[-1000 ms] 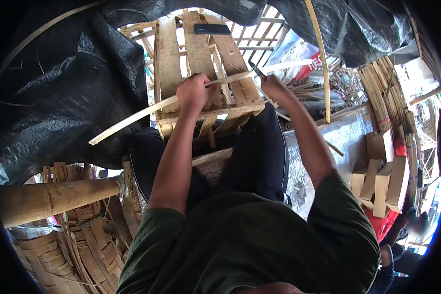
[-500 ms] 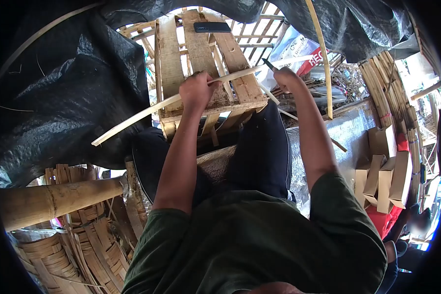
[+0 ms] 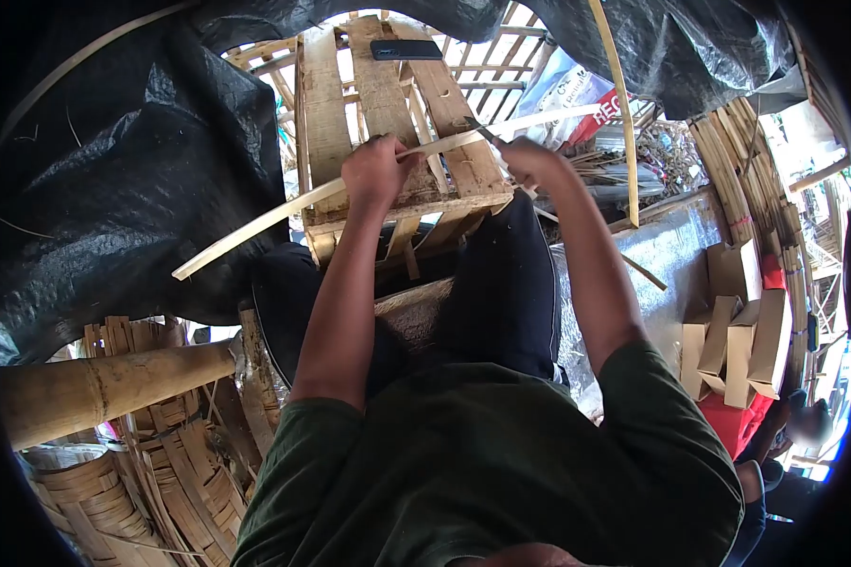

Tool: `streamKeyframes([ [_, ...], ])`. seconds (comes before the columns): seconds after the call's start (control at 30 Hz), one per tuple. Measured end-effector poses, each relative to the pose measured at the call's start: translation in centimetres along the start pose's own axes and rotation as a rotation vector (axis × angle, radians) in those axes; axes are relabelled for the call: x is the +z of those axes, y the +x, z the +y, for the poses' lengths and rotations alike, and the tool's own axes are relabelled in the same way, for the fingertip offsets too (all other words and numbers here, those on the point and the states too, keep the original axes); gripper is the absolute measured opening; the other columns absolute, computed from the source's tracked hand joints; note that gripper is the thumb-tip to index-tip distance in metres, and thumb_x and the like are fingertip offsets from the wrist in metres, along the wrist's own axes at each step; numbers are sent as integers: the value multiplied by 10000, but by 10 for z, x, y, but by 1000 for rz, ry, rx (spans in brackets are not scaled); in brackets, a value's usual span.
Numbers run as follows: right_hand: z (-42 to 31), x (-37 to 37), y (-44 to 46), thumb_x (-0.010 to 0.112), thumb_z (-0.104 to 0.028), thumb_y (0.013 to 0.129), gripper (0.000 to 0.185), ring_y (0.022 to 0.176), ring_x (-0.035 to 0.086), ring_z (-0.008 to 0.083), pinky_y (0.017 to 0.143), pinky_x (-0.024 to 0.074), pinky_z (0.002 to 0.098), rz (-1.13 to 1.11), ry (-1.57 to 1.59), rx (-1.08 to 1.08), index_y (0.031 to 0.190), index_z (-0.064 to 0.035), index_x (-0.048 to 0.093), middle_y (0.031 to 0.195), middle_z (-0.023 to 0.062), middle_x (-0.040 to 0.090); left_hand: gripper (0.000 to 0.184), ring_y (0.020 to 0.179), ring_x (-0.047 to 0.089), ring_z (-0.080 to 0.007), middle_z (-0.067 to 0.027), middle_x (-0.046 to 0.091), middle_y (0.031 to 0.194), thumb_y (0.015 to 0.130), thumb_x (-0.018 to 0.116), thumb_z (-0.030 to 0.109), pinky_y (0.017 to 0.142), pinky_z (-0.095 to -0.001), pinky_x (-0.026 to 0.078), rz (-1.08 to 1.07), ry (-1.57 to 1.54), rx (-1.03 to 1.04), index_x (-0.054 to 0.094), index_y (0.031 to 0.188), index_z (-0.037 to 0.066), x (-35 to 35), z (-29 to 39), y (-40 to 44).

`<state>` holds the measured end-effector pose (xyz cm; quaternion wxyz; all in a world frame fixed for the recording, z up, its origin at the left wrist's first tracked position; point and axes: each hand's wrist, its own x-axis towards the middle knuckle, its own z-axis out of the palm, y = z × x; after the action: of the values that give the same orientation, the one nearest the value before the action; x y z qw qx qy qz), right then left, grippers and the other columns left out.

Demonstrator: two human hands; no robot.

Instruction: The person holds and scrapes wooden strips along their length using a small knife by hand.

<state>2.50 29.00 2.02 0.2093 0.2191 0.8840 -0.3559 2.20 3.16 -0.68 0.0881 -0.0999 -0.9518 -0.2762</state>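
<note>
My left hand is closed around a long, pale bamboo strip, which slants up to the right across a slatted wooden crate. In my right hand is a knife, its dark blade pointing up and left. The blade lies at the strip, to the right of my left hand; whether it cuts in, I cannot tell. Part of the knife's handle is hidden by my fingers. The crate stands in front of my knees, and a dark phone lies on its far end.
Black plastic sheeting hangs at the left and top. A curved bamboo strip hangs down at the right. Cardboard boxes stand on the right, near another person. A thick bamboo pole and woven baskets are at the lower left.
My right hand has moved left, bringing the knife blade from beyond the crate's right edge to the strip over the crate. My left hand keeps its hold, almost unmoved.
</note>
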Motion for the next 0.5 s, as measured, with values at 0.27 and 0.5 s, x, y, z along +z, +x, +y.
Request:
streamKeyframes([
  [0.27,2,24,3,442,-175,896,266,365,423,148,344,313,348,33,103,-72,767,9,583,470,46,437,347,695,676,-218,-29,684,726,743,760,491,643,-354,514,31,9,32,694,786,153,-1,2,-2],
  [0.5,-17,17,3,418,-224,950,328,445,491,155,417,403,363,1,-54,10,893,50,589,591,90,527,348,685,676,-213,-24,688,718,742,760,497,642,-350,516,12,11,-6,697,778,157,-10,6,1],
])
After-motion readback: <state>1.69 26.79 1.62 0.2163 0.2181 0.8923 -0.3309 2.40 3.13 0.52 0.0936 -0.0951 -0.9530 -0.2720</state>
